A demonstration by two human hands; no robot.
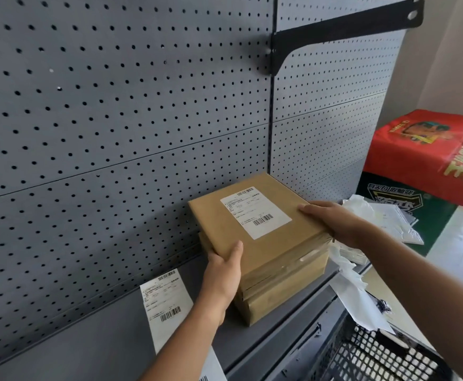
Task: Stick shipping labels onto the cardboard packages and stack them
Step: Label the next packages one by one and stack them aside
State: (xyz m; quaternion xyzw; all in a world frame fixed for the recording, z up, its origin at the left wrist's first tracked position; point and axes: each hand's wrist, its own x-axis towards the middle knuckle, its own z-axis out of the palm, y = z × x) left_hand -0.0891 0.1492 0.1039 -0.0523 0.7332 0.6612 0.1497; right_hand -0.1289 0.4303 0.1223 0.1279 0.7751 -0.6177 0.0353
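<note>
A brown cardboard package (274,243) with a white shipping label (255,212) stuck on its top lies uppermost on a stack of packages (282,292) on the grey shelf (92,350). My left hand (223,273) grips the top package at its near left corner, thumb on top. At the package's right edge my right hand (332,220) holds it, fingers laid flat over the top. A loose strip of labels (165,301) lies on the shelf left of the stack.
A grey pegboard wall (114,119) backs the shelf, with a black bracket (343,31) overhead. Crumpled white backing paper (362,284) hangs right of the stack over a black mesh basket (376,356). A red bag (428,149) sits on a green box at the far right.
</note>
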